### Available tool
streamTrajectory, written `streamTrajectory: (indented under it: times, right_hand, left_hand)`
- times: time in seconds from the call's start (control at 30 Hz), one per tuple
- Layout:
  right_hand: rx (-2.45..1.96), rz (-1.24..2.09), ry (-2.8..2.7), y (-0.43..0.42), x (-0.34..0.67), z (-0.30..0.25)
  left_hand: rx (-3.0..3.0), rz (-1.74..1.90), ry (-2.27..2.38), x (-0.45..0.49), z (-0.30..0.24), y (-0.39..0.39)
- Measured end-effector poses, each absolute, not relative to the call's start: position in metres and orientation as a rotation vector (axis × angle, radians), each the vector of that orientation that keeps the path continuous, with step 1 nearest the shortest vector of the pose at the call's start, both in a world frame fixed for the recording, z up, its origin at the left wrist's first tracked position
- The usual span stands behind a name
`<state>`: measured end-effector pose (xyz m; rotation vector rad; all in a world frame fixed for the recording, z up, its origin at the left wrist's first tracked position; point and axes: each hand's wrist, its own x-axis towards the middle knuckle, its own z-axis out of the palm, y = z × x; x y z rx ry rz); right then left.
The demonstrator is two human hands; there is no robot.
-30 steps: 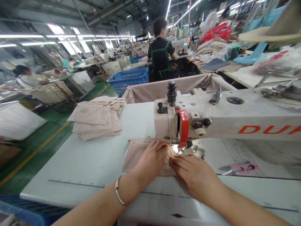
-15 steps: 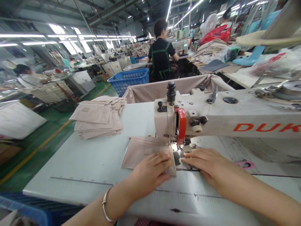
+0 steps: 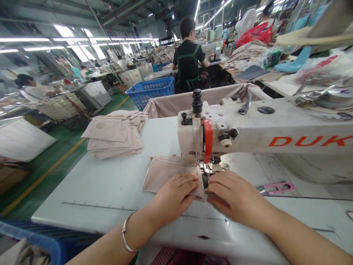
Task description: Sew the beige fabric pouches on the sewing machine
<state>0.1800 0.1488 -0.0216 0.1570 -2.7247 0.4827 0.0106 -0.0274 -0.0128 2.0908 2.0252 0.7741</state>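
A flat beige fabric piece [image 3: 162, 175] with stitched edges lies on the sewing machine table, its right edge beside the presser foot [image 3: 211, 168]. Resting on its lower right part is my left hand [image 3: 176, 195], fingers extended and fairly flat. My right hand [image 3: 234, 198] is just right of that edge, below the presser foot. Its fingers are bent with the thumb apart, and I see nothing held in them. The sewing machine [image 3: 242, 125] has an orange guard [image 3: 208, 141] in front of its needle area. Pink-handled thread snips [image 3: 280, 188] lie right of my right hand.
A pile of similar beige pieces [image 3: 113, 136] sits at the table's far left. Behind the table are a fabric-lined bin [image 3: 168, 106] and a blue basket [image 3: 151, 90]. Another blue basket [image 3: 52, 239] stands lower left. A co-worker [image 3: 189, 55] sits ahead, facing away.
My right hand has moved left to the fabric's edge, uncovering more of the snips. My left hand stays on the fabric. The view has shifted slightly.
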Motion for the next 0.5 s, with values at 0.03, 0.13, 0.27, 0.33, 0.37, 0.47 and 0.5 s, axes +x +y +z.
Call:
streamTrajectory:
  times: [0.03,0.13,0.27,0.33,0.37,0.47,0.5]
  right_hand:
    - [0.206,0.509,-2.726,0.146,0.182,-0.02]
    - [0.296,0.507,-2.718,0.138,0.181,-0.02]
    - [0.381,0.454,-2.664,0.133,0.177,-0.03]
    - [0.373,0.453,-2.626,0.131,0.176,-0.035]
    - [0.371,0.458,-2.612,0.131,0.177,-0.036]
    - [0.378,0.479,-2.604,0.13,0.178,-0.035]
    - [0.376,0.485,-2.607,0.13,0.178,-0.034]
  left_hand:
    - [2.104,0.787,2.04,0.01,-0.013,-0.026]
    - [2.103,0.893,2.07,0.009,-0.011,-0.023]
    - [2.24,0.859,2.033,0.013,-0.006,-0.019]
    - [2.329,0.727,1.998,0.016,-0.005,-0.018]
    - [2.346,0.666,1.99,0.018,-0.006,-0.018]
    - [2.337,0.528,1.992,0.019,-0.01,-0.019]
    - [2.343,0.49,1.985,0.018,-0.011,-0.019]
